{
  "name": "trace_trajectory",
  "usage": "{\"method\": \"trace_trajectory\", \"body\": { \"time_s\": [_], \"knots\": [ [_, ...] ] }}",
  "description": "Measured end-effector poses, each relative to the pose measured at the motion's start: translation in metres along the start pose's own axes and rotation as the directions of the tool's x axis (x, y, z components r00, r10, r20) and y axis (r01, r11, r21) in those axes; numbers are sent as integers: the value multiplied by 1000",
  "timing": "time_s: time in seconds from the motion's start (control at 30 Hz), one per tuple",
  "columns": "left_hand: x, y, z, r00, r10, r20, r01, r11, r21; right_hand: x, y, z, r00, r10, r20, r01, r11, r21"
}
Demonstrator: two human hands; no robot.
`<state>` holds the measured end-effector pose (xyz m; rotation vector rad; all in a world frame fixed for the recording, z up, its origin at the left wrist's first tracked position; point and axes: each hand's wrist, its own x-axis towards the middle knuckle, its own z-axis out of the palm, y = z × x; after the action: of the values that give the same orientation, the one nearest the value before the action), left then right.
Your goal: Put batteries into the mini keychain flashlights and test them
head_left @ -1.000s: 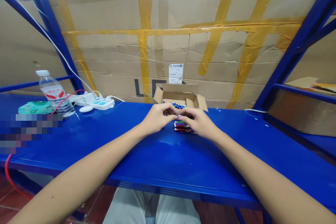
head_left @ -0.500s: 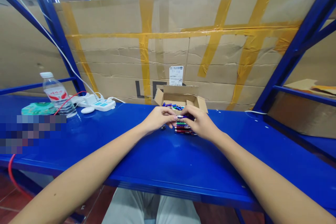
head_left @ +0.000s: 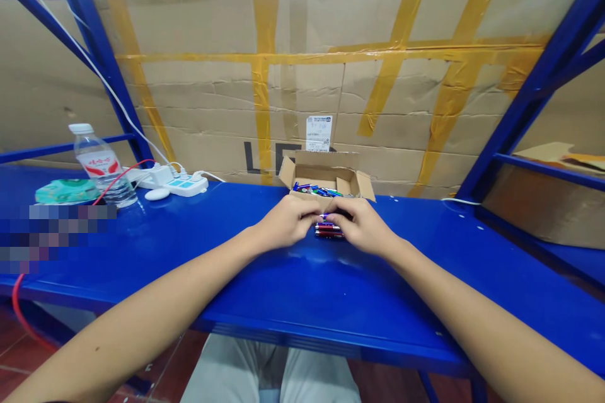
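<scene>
- Reading clock from above, 12 away from the body.
- Left hand (head_left: pixel 287 220): curled, thumb and fingers drawn narrow. Can't tell if gripping anything, tips partly hidden.
- Right hand (head_left: pixel 362 221): also narrow, thumb and fingers bent toward 9 o'clock around a purple-blue pen (head_left: pixel 324 217). Can't tell touch from grip.
- For good handling: pinch lightly by both ends, one hand steadying while fine-tuning with the other. Expect slick round barrels to roll, judging by the shine; press evenly, no flicking.
- Keep barrels parallel, ends flush; stay off the red pens (head_left: pixel 329 234) on the row's 6 o'clock side to avoid scattering.
- Keep wrists low, tips in sight; too much covered at present.
- From left hand: visible row at about 3 to 4 o'clock, just beside the thumb.
- From right hand: same row at about 8 to 9 o'clock, far ends partly hidden behind fingers.
- Open box (head_left: pixel 326 175) at 12 from the row, just beyond both hands, with loose pens (head_left: pixel 312 189) inside, mostly toward 9 o'clock.
</scene>
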<state>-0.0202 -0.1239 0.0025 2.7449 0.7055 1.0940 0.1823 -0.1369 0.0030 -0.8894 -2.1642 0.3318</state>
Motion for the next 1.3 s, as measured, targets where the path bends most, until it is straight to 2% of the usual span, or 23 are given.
{"method": "trace_trajectory", "body": {
  "time_s": [0.07,0.13,0.23,0.3,0.43,0.5,0.57,0.63,0.73,0.87,0.97,1.03,1.1,1.17,1.23,1.3],
  "knots": [
    [-1,0,0,995,98,36,-102,987,123,2,-3,-2,991,114,64,-121,985,120],
    [-2,0,1,982,156,101,-178,949,260,4,-5,-4,955,243,172,-283,921,270],
    [-3,2,2,957,192,216,-271,858,436,4,-6,-5,853,396,340,-513,761,398],
    [-3,4,3,940,212,267,-323,804,499,5,-6,-6,787,463,409,-614,660,433],
    [-3,7,4,925,251,286,-372,752,543,5,-4,-8,672,490,556,-741,461,489],
    [-2,8,4,919,257,298,-385,742,549,5,-3,-9,634,490,599,-773,414,480],
    [-2,7,4,915,248,319,-391,745,541,5,-2,-9,627,501,597,-779,410,474],
    [-2,5,4,919,223,325,-370,769,522,4,-3,-10,639,503,581,-769,433,470],
    [-2,3,4,943,168,286,-288,844,453,4,-7,-13,691,479,541,-720,529,450],
    [0,2,2,980,103,173,-139,968,209,3,-9,-17,818,391,423,-556,726,405],
    [2,2,-1,997,4,75,-2,1000,-22,3,-8,-15,927,270,260,-344,888,306],
    [3,1,-1,991,-115,64,125,974,-186,3,-7,-14,986,123,115,-141,976,166],
    [4,0,0,963,-247,109,270,892,-364,2,-4,-12,997,-65,27,65,998,2],
    [5,-1,2,925,-341,166,377,777,-504,1,-1,-10,976,-217,13,217,970,-110],
    [5,-2,4,904,-379,199,421,701,-576,0,2,-8,952,-305,27,305,936,-176],
    [5,-1,5,903,-378,206,423,692,-585,-1,5,-6,941,-338,36,337,914,-226]
  ]
}}
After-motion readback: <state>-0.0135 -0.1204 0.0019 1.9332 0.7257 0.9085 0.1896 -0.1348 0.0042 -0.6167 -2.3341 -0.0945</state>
